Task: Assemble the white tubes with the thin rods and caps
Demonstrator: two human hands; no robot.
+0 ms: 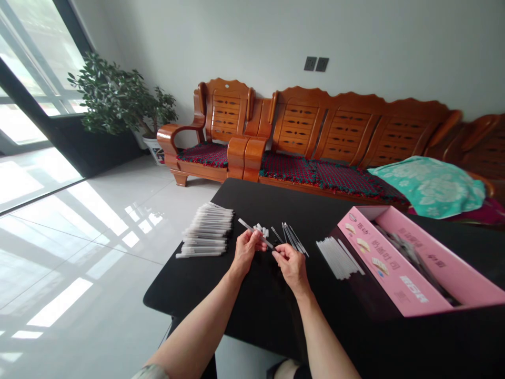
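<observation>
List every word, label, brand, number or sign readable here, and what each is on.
"吐司": pink box, outer side, end of the large line; the characters before it are unclear.
Other print on that side: too small or blurred.
Print on the box's inner wall: too blurred.
Dark marking on the plant pot: cannot be read.
Held stick: no lettering can be made out.

On the table (189,295), a tube pile (209,231) lies left, a box (379,263) right, and apparently refills (294,239) between.

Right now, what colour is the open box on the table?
The box is pink with printed lettering, best seen in the head view.
</observation>
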